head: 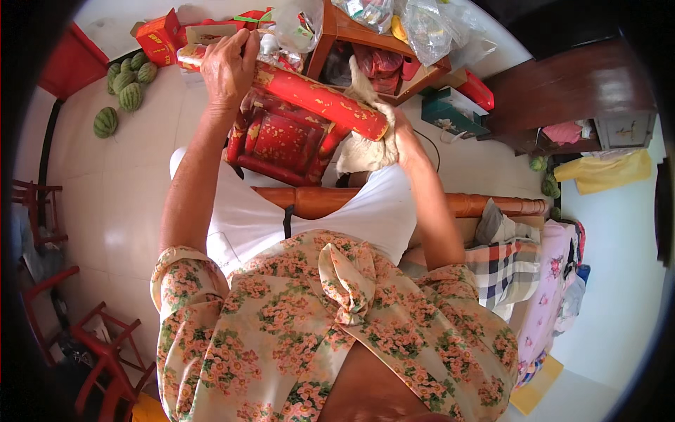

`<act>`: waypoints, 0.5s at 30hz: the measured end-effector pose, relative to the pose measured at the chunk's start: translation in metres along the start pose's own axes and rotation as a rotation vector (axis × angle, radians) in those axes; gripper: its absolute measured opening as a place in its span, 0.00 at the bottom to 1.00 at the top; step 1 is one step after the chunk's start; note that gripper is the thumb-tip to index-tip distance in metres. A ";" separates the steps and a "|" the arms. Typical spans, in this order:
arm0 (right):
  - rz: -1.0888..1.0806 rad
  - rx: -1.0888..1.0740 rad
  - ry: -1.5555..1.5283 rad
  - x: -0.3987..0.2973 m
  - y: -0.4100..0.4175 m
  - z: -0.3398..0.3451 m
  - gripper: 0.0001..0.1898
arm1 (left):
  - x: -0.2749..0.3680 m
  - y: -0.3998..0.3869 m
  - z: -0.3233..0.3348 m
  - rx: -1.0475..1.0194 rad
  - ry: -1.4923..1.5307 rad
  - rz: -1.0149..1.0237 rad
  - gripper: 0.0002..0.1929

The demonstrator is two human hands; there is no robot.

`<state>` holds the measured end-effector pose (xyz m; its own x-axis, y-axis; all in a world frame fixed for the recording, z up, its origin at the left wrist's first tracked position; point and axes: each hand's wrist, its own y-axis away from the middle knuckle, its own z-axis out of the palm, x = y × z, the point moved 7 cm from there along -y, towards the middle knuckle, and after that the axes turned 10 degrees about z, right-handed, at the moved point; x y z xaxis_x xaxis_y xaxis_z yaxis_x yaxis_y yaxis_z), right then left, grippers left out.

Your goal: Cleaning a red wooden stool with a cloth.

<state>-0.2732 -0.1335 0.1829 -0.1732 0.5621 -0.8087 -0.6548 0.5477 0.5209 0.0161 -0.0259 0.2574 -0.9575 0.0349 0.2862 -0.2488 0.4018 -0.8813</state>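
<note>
Before me stands a worn red wooden stool or small chair, its paint flaked in yellowish patches. A thick red bar, chipped the same way, slants above it; whether it is joined to the stool cannot be told. My left hand is wrapped over the bar's upper left part. At the bar's lower right end, my right hand holds a cream cloth against it. Most of the right hand's fingers are hidden behind the cloth.
An orange-brown wooden rail crosses by my legs. Beyond the bar, a wooden cabinet carries plastic bags. Watermelons lie on the floor at left, near a red box. Red stools stand lower left; a green box sits at right.
</note>
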 end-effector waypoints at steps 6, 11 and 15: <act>-0.015 0.215 -0.388 0.061 -0.013 -0.036 0.24 | 0.009 -0.005 0.006 -0.010 -0.001 0.017 0.11; -0.206 0.325 -0.328 0.039 0.022 -0.099 0.25 | 0.010 -0.006 0.010 -0.032 -0.008 0.020 0.10; -0.534 0.148 -0.232 -0.042 0.091 -0.041 0.27 | 0.010 -0.011 0.008 -0.034 -0.011 0.015 0.10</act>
<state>-0.3556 -0.1331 0.2530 0.3281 0.2968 -0.8968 -0.4948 0.8627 0.1044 0.0076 -0.0369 0.2669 -0.9627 0.0312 0.2688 -0.2295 0.4319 -0.8722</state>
